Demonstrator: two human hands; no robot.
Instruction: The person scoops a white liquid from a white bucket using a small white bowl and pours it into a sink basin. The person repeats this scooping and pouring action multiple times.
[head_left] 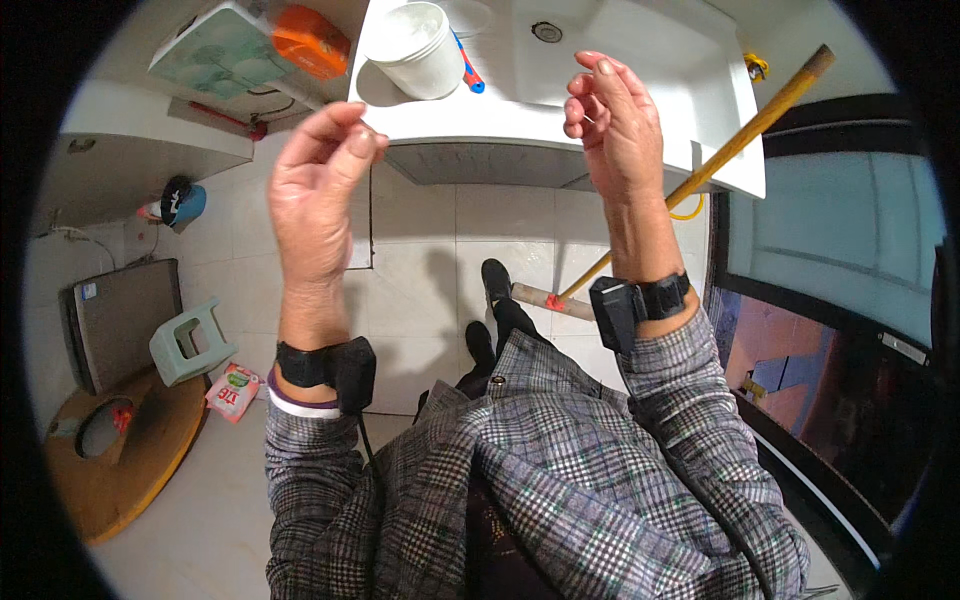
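Note:
My left hand (pixel 322 185) is raised in front of the white sink counter, its fingers loosely curved and the thumb apart from the palm. Nothing shows in it. My right hand (pixel 622 130) is lifted near the basin, palm turned inward, fingers half bent and holding nothing visible. A white plastic bucket (pixel 420 65) stands on the counter, beyond my left hand. Against its right side lies a red and blue handle (pixel 472 76), partly hidden by the bucket. A wooden pole (pixel 745 140) slants behind my right forearm down to a grey crossbar (pixel 580 306) on the floor.
The sink basin (pixel 665 75) has a round drain. At left are an orange container (pixel 312 42), a pale green stool (pixel 180 345), a pink packet (pixel 234 392), a round wooden board (pixel 150 465) and a grey panel (pixel 125 320). A dark-framed glass panel (pixel 830 230) lines the right.

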